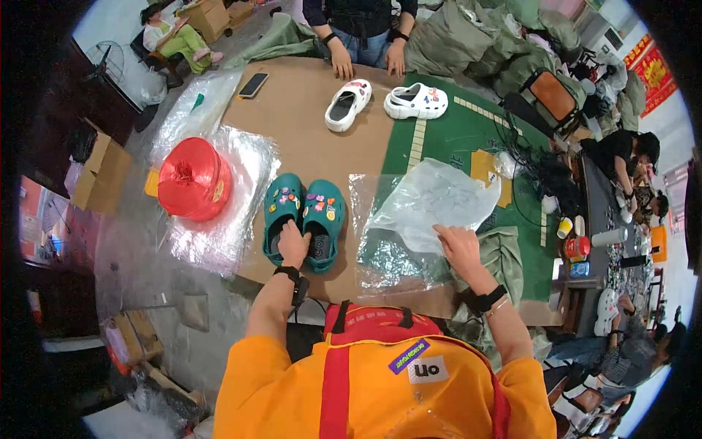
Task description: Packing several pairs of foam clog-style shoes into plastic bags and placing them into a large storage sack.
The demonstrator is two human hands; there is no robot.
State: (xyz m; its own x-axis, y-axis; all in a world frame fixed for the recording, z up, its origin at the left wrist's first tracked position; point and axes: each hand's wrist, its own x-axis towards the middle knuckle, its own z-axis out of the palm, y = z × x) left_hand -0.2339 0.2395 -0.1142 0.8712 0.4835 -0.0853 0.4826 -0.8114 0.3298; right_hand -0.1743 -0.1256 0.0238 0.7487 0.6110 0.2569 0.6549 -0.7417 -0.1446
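The left hand reaches forward over a pair of teal clogs that stand side by side near the middle of the surface, toes pointing away. Its fingers curl down into the heel openings where the two clogs meet, pinching both together. The clogs carry small coloured charms on their uppers.

The right hand lies to the right of the clogs on a clear plastic bag, fingers bent and pressing or gripping the crumpled film; whether it has actually clenched the bag cannot be told for certain. A flat transparent sheet lies under the bag. Both wrists wear dark bands.

The surface is brown cardboard on the left and a green mat on the right. At the far side lie two white clogs with charms, just in front of another person's hands. A dark phone lies at the far left corner. To the left of the teal clogs sits a red spool of plastic twine on a stack of clear bags. An olive green sack hangs over the near right edge.
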